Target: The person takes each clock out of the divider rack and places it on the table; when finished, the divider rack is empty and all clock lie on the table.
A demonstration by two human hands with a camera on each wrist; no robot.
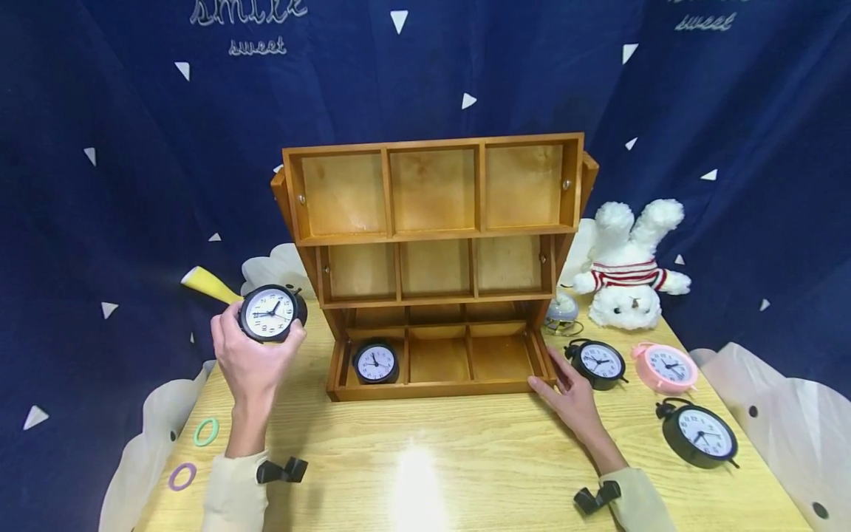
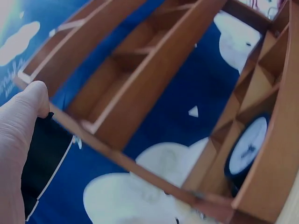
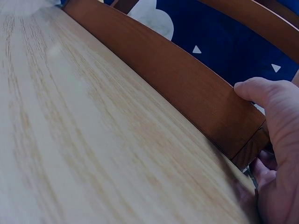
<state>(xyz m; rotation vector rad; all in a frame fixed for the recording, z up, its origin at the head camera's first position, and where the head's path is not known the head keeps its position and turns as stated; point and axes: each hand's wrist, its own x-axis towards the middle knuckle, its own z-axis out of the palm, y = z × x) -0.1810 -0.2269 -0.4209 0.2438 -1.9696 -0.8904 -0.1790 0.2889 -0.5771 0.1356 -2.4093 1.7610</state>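
My left hand (image 1: 251, 362) holds a black alarm clock (image 1: 269, 313) up at the left, its white face toward the head camera. In the left wrist view the thumb lies at the edge of the dark clock (image 2: 39, 163). My right hand (image 1: 573, 405) grips the front right corner of a three-tier wooden storage box (image 1: 445, 389), thumb on the front rim and fingers along the side, as the right wrist view shows. Another black clock (image 1: 376, 363) sits in the bottom tier's left compartment. The other compartments of the box hold nothing visible.
Right of the box are two black alarm clocks (image 1: 600, 363) (image 1: 703, 434), a pink one (image 1: 667, 367), a pale clock (image 1: 561, 309) partly hidden, and a white plush toy (image 1: 628, 281). Green (image 1: 206, 431) and purple rings (image 1: 182, 476) lie left; a yellow object (image 1: 211, 285) shows behind the left hand.
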